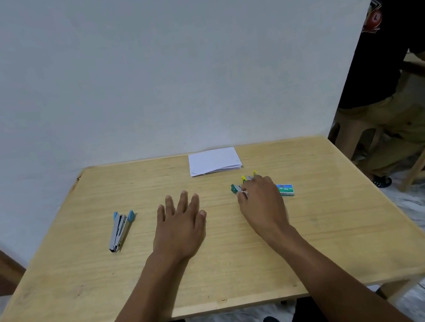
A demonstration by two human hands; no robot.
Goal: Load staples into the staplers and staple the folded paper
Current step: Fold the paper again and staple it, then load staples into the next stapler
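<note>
Forearms stretch out from me over the wooden table (pixel 225 276). My left hand (pixel 181 222) lies flat, fingers spread and holding nothing, steadying me, I judge, while the other works. My right hand (pixel 264 202) curls down over two staplers lying side by side. The thumb pinches the green stapler (pixel 234 188), and the yellow stapler (pixel 243 178) pokes out past my fingertips. Just right of that hand sits the staple box (pixel 286 189), close for loading. A blue stapler (pixel 120 231) waits at the left, and the folded paper (pixel 214 161) lies at the far edge, unstapled.

staple box (pixel 286 189) — "No 10", other print unreadable
</note>
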